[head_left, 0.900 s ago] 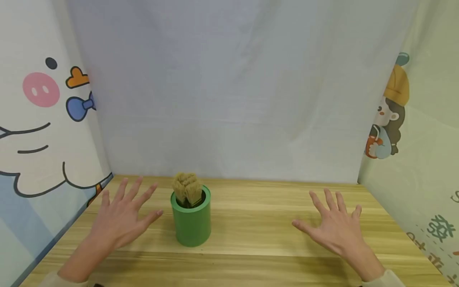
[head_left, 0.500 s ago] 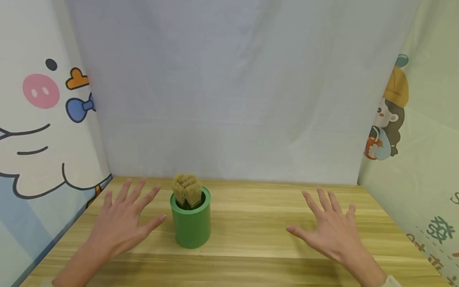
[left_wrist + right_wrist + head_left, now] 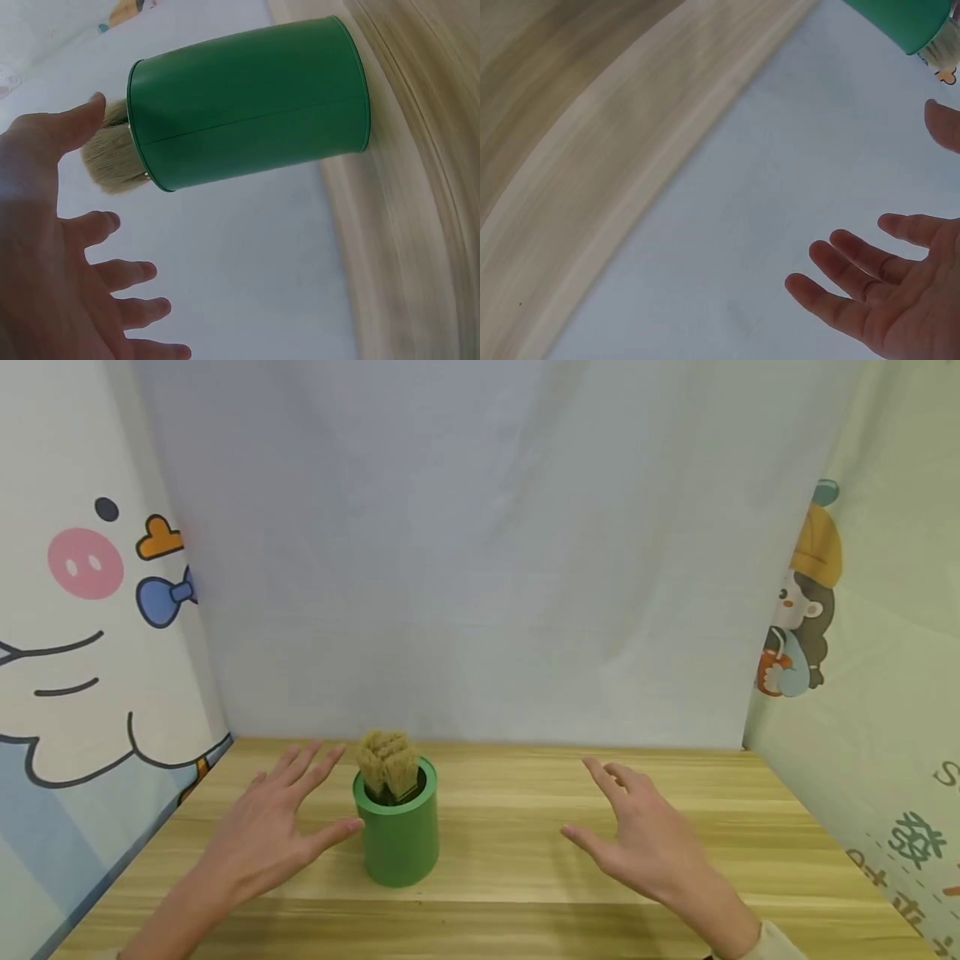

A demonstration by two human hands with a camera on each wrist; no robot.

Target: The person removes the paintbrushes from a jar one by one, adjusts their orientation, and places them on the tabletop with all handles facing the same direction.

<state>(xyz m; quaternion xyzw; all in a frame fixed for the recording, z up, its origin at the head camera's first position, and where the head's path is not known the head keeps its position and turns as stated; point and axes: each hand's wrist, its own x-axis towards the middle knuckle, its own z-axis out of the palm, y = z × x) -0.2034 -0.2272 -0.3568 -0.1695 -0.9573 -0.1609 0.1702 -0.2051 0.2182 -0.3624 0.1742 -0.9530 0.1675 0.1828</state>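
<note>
A green cylindrical holder (image 3: pixel 401 852) stands upright on the table, left of the middle. Tan bristle heads of brushes (image 3: pixel 388 760) stick up out of its mouth; their lower parts are hidden inside. To the left of the holder is my left hand (image 3: pixel 262 827), fingers extended and thumb pointing at its side. The left wrist view has the thumb overlapping the bristles (image 3: pixel 112 154), and I cannot tell whether it touches. My right hand (image 3: pixel 652 839) hovers well to the right of the holder with nothing in it, fingers loosely extended.
The wooden table (image 3: pixel 495 868) reaches back to a plain pale curtain (image 3: pixel 480 568). Printed cloths close off both sides, a cartoon bird on the left cloth (image 3: pixel 82 710) and a cartoon figure on the right cloth (image 3: pixel 885 677).
My right hand has moved left towards the holder and turned more side-on. The left hand has shifted slightly right, its thumb now at the holder's side. The holder stays in place.
</note>
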